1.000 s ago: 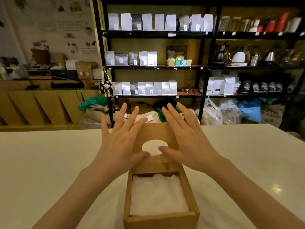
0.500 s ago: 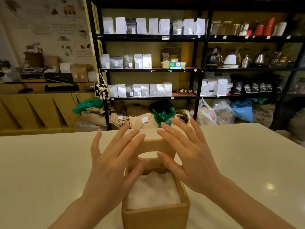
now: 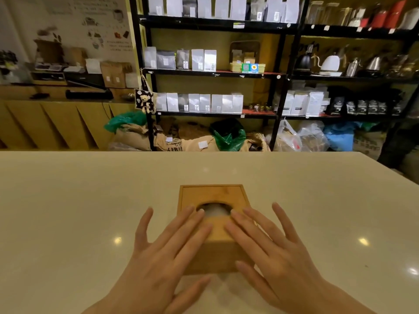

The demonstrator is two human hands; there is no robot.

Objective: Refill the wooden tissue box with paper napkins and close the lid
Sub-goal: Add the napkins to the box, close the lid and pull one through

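Observation:
A square wooden tissue box stands on the pale table, straight in front of me. Its sliding lid lies flat across the whole top. White napkins show through the oval hole in the lid. My left hand is flat, fingers spread, fingertips resting on the lid's near left part beside the hole. My right hand mirrors it on the near right part. Neither hand grips anything.
The table's far edge runs across the view, its right corner cut at an angle. Behind it stand black shelves with bags and kettles, and sacks on the floor.
The lid slid toward me from half open to fully over the box, hiding the napkin stack except through the hole. Both hands came back and down with it.

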